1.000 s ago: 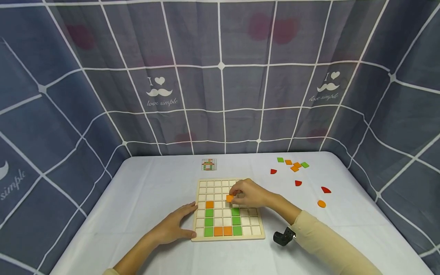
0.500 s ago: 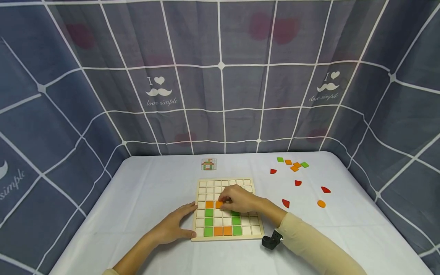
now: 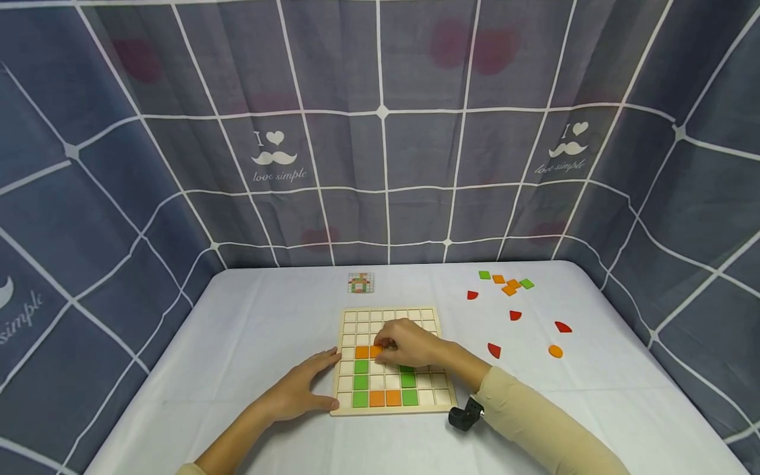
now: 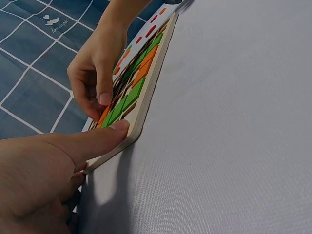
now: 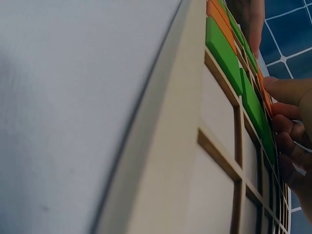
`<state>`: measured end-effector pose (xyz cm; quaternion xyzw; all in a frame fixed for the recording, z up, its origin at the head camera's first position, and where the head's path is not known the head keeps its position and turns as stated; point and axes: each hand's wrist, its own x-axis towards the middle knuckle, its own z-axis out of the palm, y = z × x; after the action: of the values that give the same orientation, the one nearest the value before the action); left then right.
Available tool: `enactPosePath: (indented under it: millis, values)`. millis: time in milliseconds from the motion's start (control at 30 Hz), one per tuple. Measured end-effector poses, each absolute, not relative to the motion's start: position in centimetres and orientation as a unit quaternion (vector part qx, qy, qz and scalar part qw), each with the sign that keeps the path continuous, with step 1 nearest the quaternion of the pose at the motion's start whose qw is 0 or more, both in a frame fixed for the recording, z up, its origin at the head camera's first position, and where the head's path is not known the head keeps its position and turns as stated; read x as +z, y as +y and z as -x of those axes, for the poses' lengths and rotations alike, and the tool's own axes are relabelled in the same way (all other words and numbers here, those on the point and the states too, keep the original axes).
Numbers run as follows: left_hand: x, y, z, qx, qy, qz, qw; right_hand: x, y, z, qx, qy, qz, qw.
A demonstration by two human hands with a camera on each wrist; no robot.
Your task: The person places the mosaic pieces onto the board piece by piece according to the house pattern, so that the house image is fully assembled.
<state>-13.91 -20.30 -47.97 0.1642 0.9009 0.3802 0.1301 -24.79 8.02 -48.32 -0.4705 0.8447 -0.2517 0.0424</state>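
A wooden grid board [image 3: 425, 398] lies on the white table, with green and orange square tiles set in some cells. My right hand [image 3: 411, 343] is over the middle of the board, thumb and fingertips pinching an orange square tile [image 3: 375, 351] beside another orange tile [image 3: 361, 352]. In the right wrist view the thumb and index finger meet at this orange tile [image 5: 266, 97]. At the board's left side rests my left hand [image 3: 297, 390], fingers along the edge. Its thumb [image 4: 100, 139] presses on the near corner in the left wrist view. My right palm hides several cells.
Several loose tiles lie right of the board: red quarter-round pieces [image 3: 494, 350], an orange disc [image 3: 555, 351], and orange [image 3: 498, 280] and green [image 3: 526, 284] tiles farther back. A small pattern card [image 3: 361, 283] lies behind the board. A grid-patterned curtain [image 3: 415, 152] surrounds the table.
My right hand has moved left and toward me, bringing the orange tile into the row beside the other orange one. It has barely shifted in the last half second; my left hand stays put.
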Motion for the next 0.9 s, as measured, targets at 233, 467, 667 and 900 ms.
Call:
enactPosePath:
  millis: [233,467,667,900]
  values:
    - [-47.8,-20.2,13.9,0.382,0.900,-0.164,0.130,-48.0,8.5,25.1,-0.263,0.835,0.480,0.054]
    - [-47.9,-20.2,13.9,0.376,0.903,-0.161,0.128,-46.5,10.4,26.0,-0.269,0.836,0.477,0.043]
    - [-47.9,-20.2,13.8,0.377,0.903,-0.161,0.133,-45.1,13.2,27.4,-0.280,0.850,0.445,0.040]
    - [-47.9,-20.2,13.9,0.375,0.903,-0.162,0.131,-44.0,17.7,29.7,-0.271,0.882,0.385,-0.004]
